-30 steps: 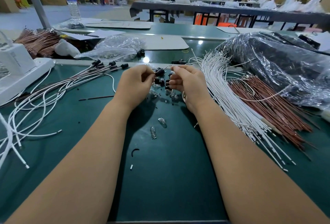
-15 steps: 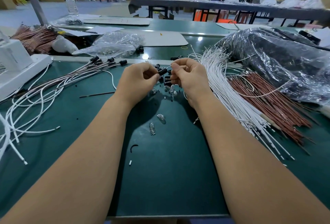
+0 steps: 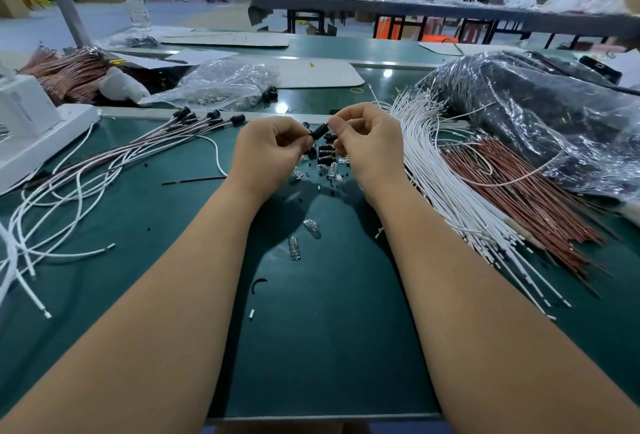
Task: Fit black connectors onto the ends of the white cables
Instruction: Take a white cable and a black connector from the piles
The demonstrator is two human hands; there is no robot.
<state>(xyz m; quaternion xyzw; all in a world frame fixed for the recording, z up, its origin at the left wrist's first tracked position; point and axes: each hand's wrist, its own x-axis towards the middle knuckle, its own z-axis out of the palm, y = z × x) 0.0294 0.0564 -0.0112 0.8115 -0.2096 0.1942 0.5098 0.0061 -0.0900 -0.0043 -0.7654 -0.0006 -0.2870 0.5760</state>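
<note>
My left hand (image 3: pixel 268 149) and my right hand (image 3: pixel 367 142) meet above the green mat, both pinching one black connector (image 3: pixel 319 131) between their fingertips. Whether a cable end sits in it I cannot tell. Under the hands lies a small heap of loose black connectors (image 3: pixel 325 153) mixed with clear glass bulbs (image 3: pixel 332 170). A thick bundle of bare white cables (image 3: pixel 446 170) fans out to the right. On the left lie finished cables (image 3: pixel 145 149) with black connectors (image 3: pixel 237 119) on their far ends.
Red-brown wires (image 3: pixel 526 191) lie beside the white bundle, under a large plastic bag (image 3: pixel 540 122). Two stray bulbs (image 3: pixel 304 238) sit on the mat (image 3: pixel 311 347) between my forearms. A white device (image 3: pixel 31 122) stands far left, and a clear bag (image 3: pixel 221 83) lies behind.
Both hands have risen off the heap of parts and drawn together, bringing one black connector up between the fingertips.
</note>
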